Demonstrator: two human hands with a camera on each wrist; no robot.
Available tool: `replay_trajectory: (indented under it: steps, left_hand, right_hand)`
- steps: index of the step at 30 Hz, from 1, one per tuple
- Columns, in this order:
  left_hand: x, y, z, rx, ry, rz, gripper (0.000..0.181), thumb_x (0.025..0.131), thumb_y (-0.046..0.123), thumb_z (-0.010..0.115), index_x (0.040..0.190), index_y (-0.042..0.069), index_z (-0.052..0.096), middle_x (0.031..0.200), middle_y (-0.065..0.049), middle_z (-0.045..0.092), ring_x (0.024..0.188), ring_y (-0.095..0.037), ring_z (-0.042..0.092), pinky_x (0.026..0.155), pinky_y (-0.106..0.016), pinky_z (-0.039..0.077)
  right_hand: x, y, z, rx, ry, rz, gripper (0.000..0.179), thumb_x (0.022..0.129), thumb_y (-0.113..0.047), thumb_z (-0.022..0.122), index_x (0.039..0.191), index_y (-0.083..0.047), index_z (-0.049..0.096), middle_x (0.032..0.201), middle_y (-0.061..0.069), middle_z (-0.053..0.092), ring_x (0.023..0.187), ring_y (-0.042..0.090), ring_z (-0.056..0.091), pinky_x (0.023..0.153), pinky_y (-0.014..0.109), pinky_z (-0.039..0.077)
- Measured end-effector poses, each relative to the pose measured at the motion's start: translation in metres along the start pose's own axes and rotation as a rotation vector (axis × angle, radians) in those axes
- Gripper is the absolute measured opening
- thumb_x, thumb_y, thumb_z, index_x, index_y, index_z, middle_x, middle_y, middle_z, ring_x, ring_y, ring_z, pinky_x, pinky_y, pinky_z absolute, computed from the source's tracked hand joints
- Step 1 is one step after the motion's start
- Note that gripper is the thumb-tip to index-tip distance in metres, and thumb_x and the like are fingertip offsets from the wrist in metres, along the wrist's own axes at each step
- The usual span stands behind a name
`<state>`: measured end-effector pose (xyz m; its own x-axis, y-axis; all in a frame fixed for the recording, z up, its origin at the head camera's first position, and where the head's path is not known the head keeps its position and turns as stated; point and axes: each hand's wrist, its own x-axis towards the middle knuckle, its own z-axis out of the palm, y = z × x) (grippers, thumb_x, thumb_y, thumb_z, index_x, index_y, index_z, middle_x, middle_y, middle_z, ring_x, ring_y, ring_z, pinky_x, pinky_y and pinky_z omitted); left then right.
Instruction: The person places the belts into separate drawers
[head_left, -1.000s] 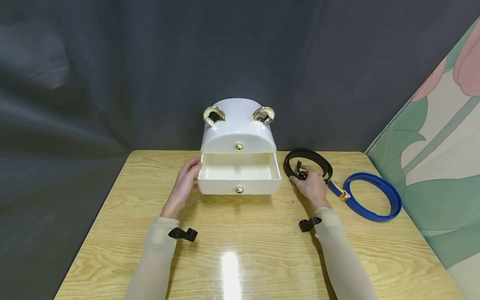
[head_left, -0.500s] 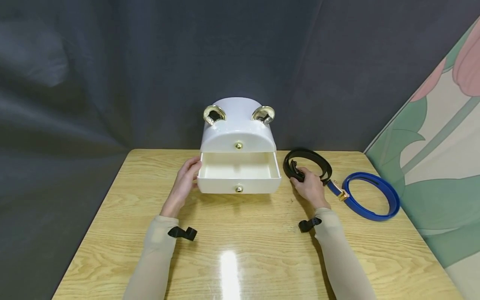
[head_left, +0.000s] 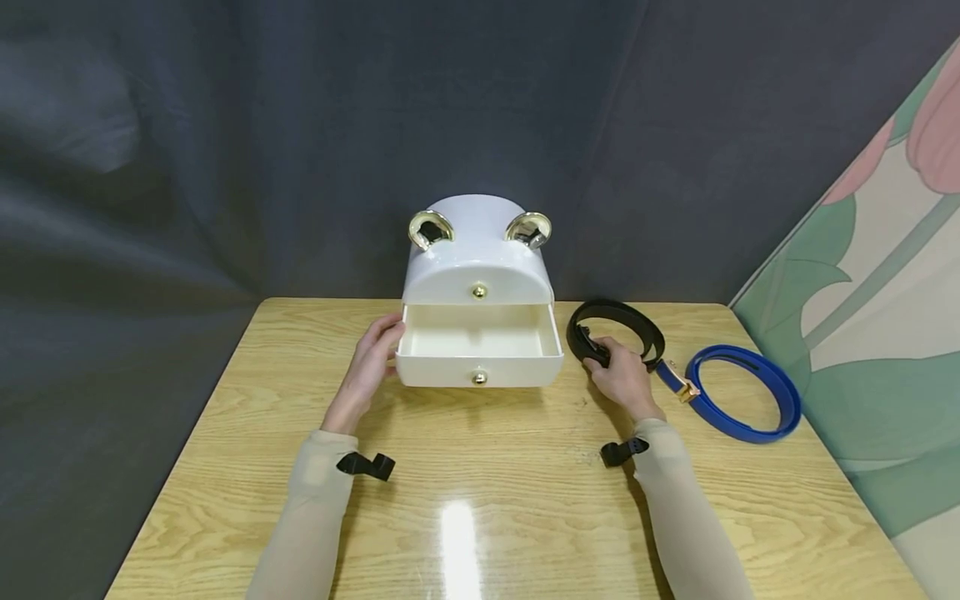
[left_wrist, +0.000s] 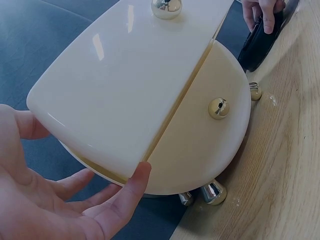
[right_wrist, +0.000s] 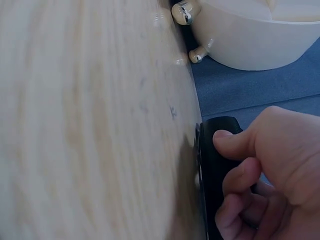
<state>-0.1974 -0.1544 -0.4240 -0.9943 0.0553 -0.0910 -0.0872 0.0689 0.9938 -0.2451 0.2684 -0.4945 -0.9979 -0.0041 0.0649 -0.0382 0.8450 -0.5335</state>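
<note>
Left grip spread against open drawer, likely bracing it; right grip pinches black belt near back edge of counter, probably to keep it coiled.

Belts right of drawer cabinet

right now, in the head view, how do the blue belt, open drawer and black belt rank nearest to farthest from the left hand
1. Open drawer: immediately right of the left hand
2. Black belt: farther right, gripped by the right hand
3. Blue belt: farthest right, beyond the black belt
</note>
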Motion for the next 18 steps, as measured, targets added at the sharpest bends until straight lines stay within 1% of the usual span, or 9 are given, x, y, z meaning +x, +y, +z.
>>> replay_trajectory:
  steps: [4, 7, 10, 11, 12, 14, 16, 17, 18]
  left_hand:
    - [0.0009, -0.0006, 0.0, 0.002, -0.002, -0.004, 0.061, 0.114, 0.043, 0.041, 0.166, 0.012, 0.033, 0.16, -0.018, 0.046, 0.14, -0.042, 0.054, 0.099, -0.042, 0.052]
    - [0.0011, -0.0011, 0.0, 0.002, -0.001, -0.008, 0.061, 0.114, 0.043, 0.041, 0.166, 0.013, 0.033, 0.16, -0.018, 0.045, 0.14, -0.041, 0.054, 0.1, -0.042, 0.051]
    - [0.0007, -0.0006, 0.0, 0.0, -0.003, -0.004, 0.061, 0.114, 0.043, 0.04, 0.166, 0.013, 0.032, 0.16, -0.018, 0.046, 0.14, -0.041, 0.054, 0.099, -0.041, 0.052]
    - [0.0007, -0.0005, 0.0, 0.001, -0.004, -0.003, 0.061, 0.114, 0.043, 0.04, 0.166, 0.013, 0.032, 0.16, -0.018, 0.046, 0.139, -0.041, 0.055, 0.099, -0.041, 0.052]
    - [0.0005, -0.0002, 0.0001, 0.0, -0.005, -0.001, 0.061, 0.114, 0.043, 0.041, 0.166, 0.013, 0.032, 0.16, -0.018, 0.046, 0.139, -0.041, 0.055, 0.098, -0.04, 0.053]
    - [0.0, 0.0005, 0.0003, 0.0, -0.006, 0.003, 0.062, 0.114, 0.043, 0.041, 0.166, 0.012, 0.032, 0.16, -0.018, 0.046, 0.138, -0.041, 0.055, 0.098, -0.039, 0.053]
    - [-0.0003, 0.0008, 0.0004, 0.0, -0.007, 0.004, 0.061, 0.114, 0.043, 0.04, 0.166, 0.012, 0.032, 0.159, -0.018, 0.046, 0.138, -0.04, 0.056, 0.097, -0.038, 0.054]
    - [-0.0002, 0.0009, 0.0004, -0.002, -0.005, 0.004, 0.061, 0.114, 0.042, 0.04, 0.166, 0.012, 0.033, 0.159, -0.018, 0.047, 0.137, -0.04, 0.056, 0.097, -0.038, 0.054]
    - [-0.0004, 0.0011, 0.0005, -0.003, -0.002, 0.004, 0.061, 0.114, 0.042, 0.04, 0.166, 0.012, 0.033, 0.158, -0.018, 0.047, 0.137, -0.04, 0.057, 0.097, -0.038, 0.054]
  right_hand:
    - [-0.0017, 0.0, 0.0002, 0.015, 0.0, -0.009, 0.05, 0.106, -0.027, 0.063, 0.151, -0.007, 0.057, 0.139, 0.031, 0.066, 0.118, 0.053, 0.067, 0.098, 0.067, 0.053]
    - [-0.0022, -0.0002, 0.0, 0.028, 0.009, -0.019, 0.049, 0.106, -0.027, 0.064, 0.151, -0.007, 0.057, 0.139, 0.031, 0.066, 0.115, 0.052, 0.068, 0.096, 0.066, 0.054]
    - [-0.0026, -0.002, -0.0016, 0.042, 0.029, -0.032, 0.049, 0.106, -0.026, 0.065, 0.15, -0.007, 0.059, 0.135, 0.03, 0.069, 0.1, 0.046, 0.073, 0.089, 0.062, 0.056]
    - [-0.0029, -0.0029, -0.0024, 0.047, 0.039, -0.037, 0.048, 0.105, -0.026, 0.065, 0.15, -0.007, 0.06, 0.132, 0.03, 0.07, 0.092, 0.042, 0.074, 0.086, 0.058, 0.057]
    - [-0.003, -0.0038, -0.0033, 0.048, 0.047, -0.042, 0.048, 0.105, -0.026, 0.066, 0.149, -0.007, 0.061, 0.129, 0.029, 0.072, 0.084, 0.037, 0.073, 0.081, 0.054, 0.057]
    - [-0.0035, -0.0057, -0.0052, 0.055, 0.058, -0.047, 0.048, 0.104, -0.026, 0.066, 0.148, -0.007, 0.062, 0.119, 0.028, 0.076, 0.068, 0.027, 0.068, 0.073, 0.045, 0.055]
    - [-0.0044, -0.0072, -0.007, 0.06, 0.068, -0.05, 0.048, 0.104, -0.027, 0.067, 0.147, -0.007, 0.063, 0.114, 0.026, 0.078, 0.062, 0.023, 0.064, 0.07, 0.04, 0.052]
    - [-0.0047, -0.0075, -0.0075, 0.063, 0.066, -0.051, 0.048, 0.104, -0.027, 0.067, 0.148, -0.008, 0.062, 0.111, 0.026, 0.079, 0.06, 0.024, 0.063, 0.068, 0.04, 0.051]
    - [-0.0054, -0.0081, -0.0082, 0.066, 0.065, -0.054, 0.048, 0.104, -0.027, 0.066, 0.148, -0.007, 0.062, 0.113, 0.026, 0.078, 0.061, 0.026, 0.064, 0.069, 0.041, 0.053]
